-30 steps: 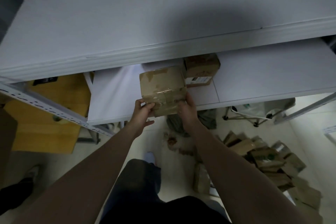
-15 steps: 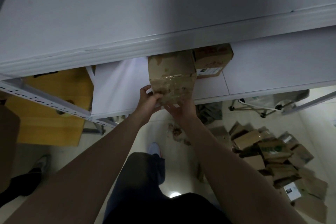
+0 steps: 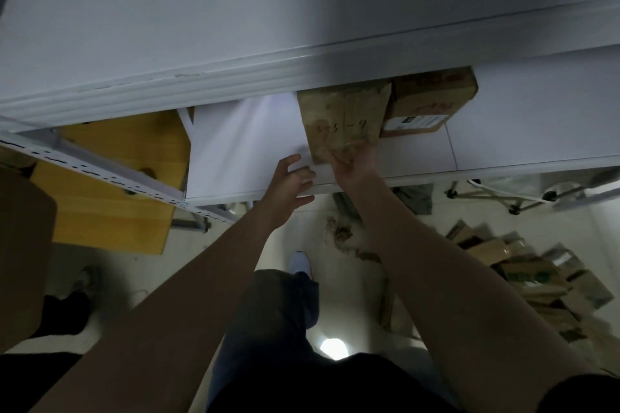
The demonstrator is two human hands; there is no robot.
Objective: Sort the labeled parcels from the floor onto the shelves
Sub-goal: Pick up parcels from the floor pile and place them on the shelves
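Observation:
A taped brown cardboard parcel (image 3: 342, 117) with handwritten numbers rests on the white lower shelf (image 3: 241, 151), partly under the upper shelf board (image 3: 268, 10). My right hand (image 3: 354, 163) grips its near edge. My left hand (image 3: 290, 183) hovers just left of the parcel with fingers spread, holding nothing. A second brown parcel (image 3: 429, 100) with a white label stands right beside the first on the same shelf.
A heap of several parcels (image 3: 530, 271) lies on the floor at the right. A yellow wooden board (image 3: 110, 184) sits left of the shelf frame, and a large brown box (image 3: 23, 245) at the far left. A folding cart frame (image 3: 503, 191) stands under the shelf.
The parcel has gone from held in front of the shelf to resting on it, beside the labeled box. My left hand has let go and pulled back; my right hand still holds it.

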